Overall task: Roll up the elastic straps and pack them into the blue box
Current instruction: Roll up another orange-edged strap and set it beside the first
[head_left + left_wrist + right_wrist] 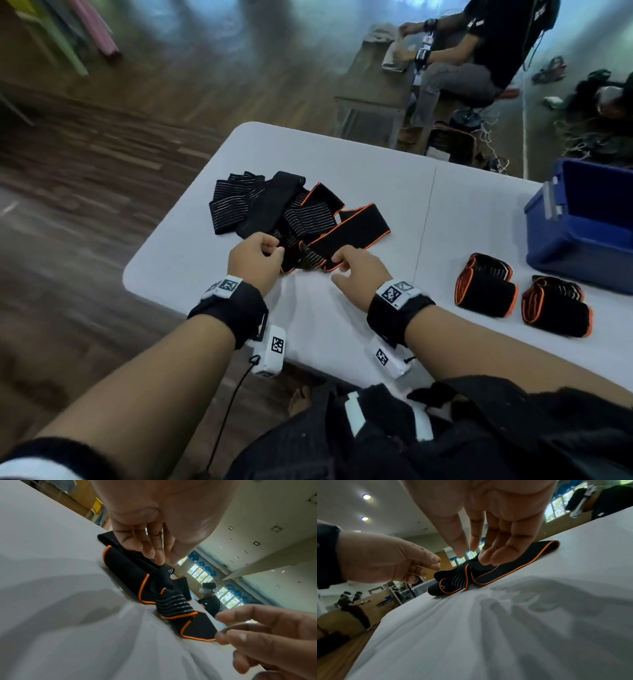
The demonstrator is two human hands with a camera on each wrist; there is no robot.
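Note:
A long black elastic strap [349,226] with orange edging lies unrolled and folded over itself on the white table [342,325], against a pile of black striped straps [253,202]. My left hand [274,248] hovers at the strap's near left fold with fingers curled. In the right wrist view its thumb and forefinger meet with nothing between them. My right hand [476,555] has straight fingers, and their tips rest on the strap [513,563] near its end. Two rolled straps [484,286] [555,308] lie to the right, in front of the blue box [589,222].
The table's left edge and rounded corner [130,274] are close to my left hand, with wooden floor beyond. Another person [479,51] sits at a bench behind the table. Bare tabletop lies between the straps and the box.

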